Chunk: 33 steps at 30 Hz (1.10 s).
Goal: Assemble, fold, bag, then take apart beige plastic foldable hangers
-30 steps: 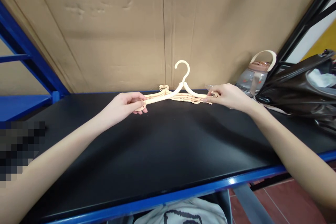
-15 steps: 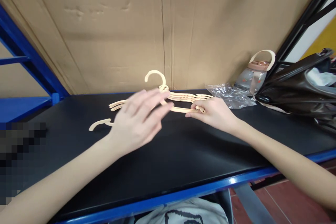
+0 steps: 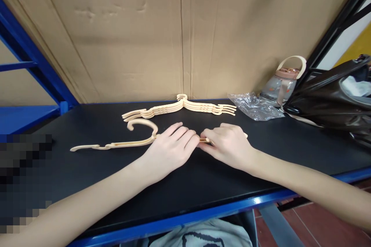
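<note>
A cream clothes hanger [image 3: 130,144] is held by both hands above the black table, its hook curling up to the left and one arm reaching far left. My left hand [image 3: 171,146] is closed around the hanger just right of the hook's base, fingers over the top. Beside it, my right hand [image 3: 227,144] grips the hanger's right arm, whose tip shows past the knuckles. The fingertips of the two hands nearly meet. Behind them, several matching hangers [image 3: 199,106] lie stacked on the table, hooks toward the cardboard.
A crumpled clear plastic bag [image 3: 255,108] lies right of the stack. Behind it stands a water bottle [image 3: 279,85] with a looped handle, next to a dark brown bag [image 3: 327,96]. A cardboard wall [image 3: 130,46] closes off the back, and a blue rail [image 3: 185,222] edges the front.
My left hand has come down and closed on the hanger. My right hand has moved slightly nearer with it, and the hanger now sits lower and further left, clear of the stack.
</note>
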Tool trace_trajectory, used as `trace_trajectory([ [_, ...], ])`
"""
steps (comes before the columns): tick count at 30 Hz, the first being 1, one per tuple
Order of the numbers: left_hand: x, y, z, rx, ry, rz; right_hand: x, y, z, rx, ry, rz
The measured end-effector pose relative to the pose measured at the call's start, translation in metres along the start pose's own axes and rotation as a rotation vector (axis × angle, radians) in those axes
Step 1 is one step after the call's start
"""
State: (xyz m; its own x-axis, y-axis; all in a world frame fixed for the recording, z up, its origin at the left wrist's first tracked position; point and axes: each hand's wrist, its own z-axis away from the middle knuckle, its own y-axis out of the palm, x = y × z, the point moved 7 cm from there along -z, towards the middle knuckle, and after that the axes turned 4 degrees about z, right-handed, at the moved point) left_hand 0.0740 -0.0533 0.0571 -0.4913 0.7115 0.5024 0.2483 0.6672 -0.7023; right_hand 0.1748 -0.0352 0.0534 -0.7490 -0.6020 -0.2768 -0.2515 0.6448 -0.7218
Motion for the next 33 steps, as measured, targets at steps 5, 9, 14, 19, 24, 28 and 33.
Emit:
trace_trajectory([
  [5,0.011,0.020,0.008,0.139,-0.203,0.301,-0.001,-0.005,-0.002,0.004,0.072,-0.125],
  [9,0.022,0.024,0.013,0.121,-0.291,0.465,-0.017,-0.011,-0.003,0.037,0.194,-0.325],
  [14,0.030,0.022,0.016,0.074,-0.373,0.520,-0.034,-0.010,-0.004,0.083,0.207,-0.313],
  [19,0.032,0.017,0.017,0.081,-0.416,0.486,-0.034,-0.003,-0.004,0.104,0.193,-0.324],
  [24,0.035,0.015,0.017,0.072,-0.457,0.481,-0.023,-0.007,-0.006,0.080,0.110,-0.344],
  [28,0.038,0.018,0.020,0.087,-0.512,0.519,-0.023,-0.010,-0.006,0.086,0.123,-0.320],
  [33,0.040,0.020,0.022,0.107,-0.561,0.547,-0.023,-0.008,-0.006,0.097,0.126,-0.309],
])
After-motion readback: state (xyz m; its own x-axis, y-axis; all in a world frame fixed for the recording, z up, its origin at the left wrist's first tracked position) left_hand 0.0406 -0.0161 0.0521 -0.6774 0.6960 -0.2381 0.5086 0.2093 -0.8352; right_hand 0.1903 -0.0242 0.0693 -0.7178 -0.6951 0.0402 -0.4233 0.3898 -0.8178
